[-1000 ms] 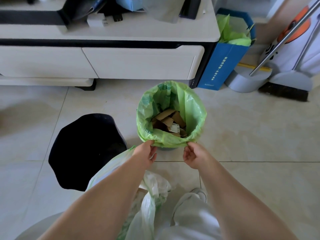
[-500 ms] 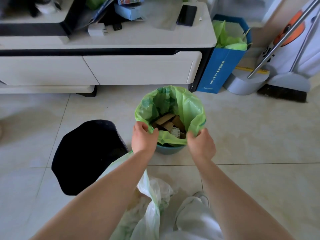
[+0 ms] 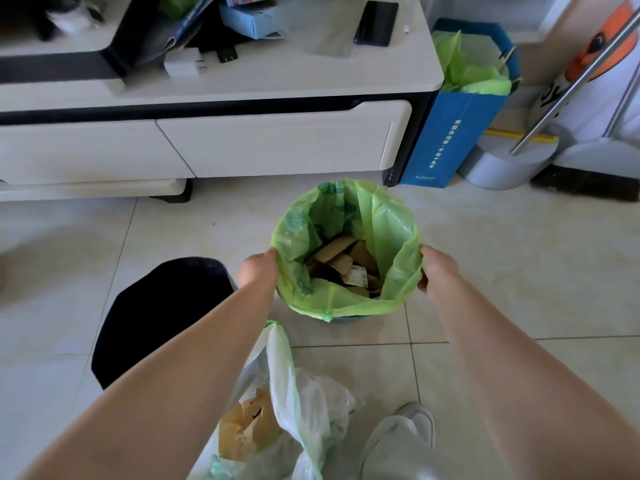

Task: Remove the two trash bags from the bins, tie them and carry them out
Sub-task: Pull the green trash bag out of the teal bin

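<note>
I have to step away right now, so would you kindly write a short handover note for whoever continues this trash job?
Left hand: gripping the left rim of the green bag.
Right hand: gripping the bag's right rim.
Green bag: still in its small bin, cardboard scraps inside, untied.
First bag: out on the floor by the feet; whether it is knotted cannot be told.
Black bin: to the left, with no liner showing.
Left to do: lift the green bag out, tie it, check the first bag's knot, carry both out.
</note>
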